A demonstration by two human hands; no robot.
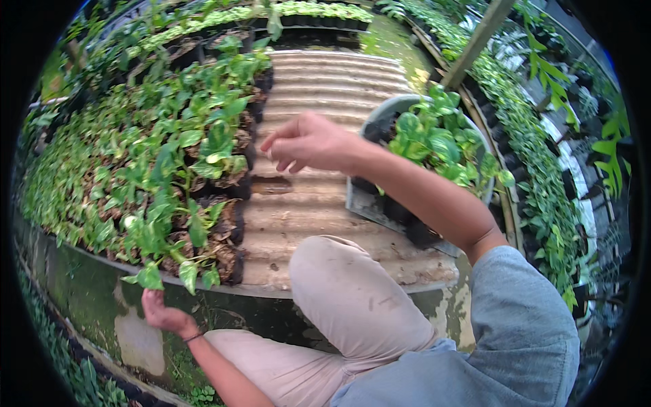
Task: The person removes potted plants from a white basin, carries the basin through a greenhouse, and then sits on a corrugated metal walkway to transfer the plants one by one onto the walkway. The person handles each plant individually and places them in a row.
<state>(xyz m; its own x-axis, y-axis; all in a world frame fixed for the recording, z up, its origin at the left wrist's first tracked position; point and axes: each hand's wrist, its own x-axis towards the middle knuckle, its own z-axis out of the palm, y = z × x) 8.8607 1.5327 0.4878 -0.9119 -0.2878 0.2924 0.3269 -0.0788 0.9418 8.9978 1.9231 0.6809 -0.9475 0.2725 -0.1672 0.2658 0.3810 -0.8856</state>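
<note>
My left hand (165, 313) is low at the front left, just below a variegated pothos leaf (150, 277) that overhangs the bed's edge. The leaf hides its fingertips, so I cannot tell whether they grip anything. Above the corrugated sheet (330, 86), my right hand (307, 142) hangs slightly blurred, fingers bent and apart, with nothing visible in them. Left of it stand crowded pothos plants (188, 137) in black plastic grow bags (236, 219). To its right, partly behind my forearm, a grey broken-sided tub (394, 104) holds more bagged pothos (432, 135).
A mossy concrete wall (91, 290) fronts the raised bed. A post (478, 43) rises at the back right beside a long row of small potted plants (529, 152). On the sheet lies a dark brown patch (272, 185), hole or object unclear. My knee (330, 264) overlaps the sheet's near edge.
</note>
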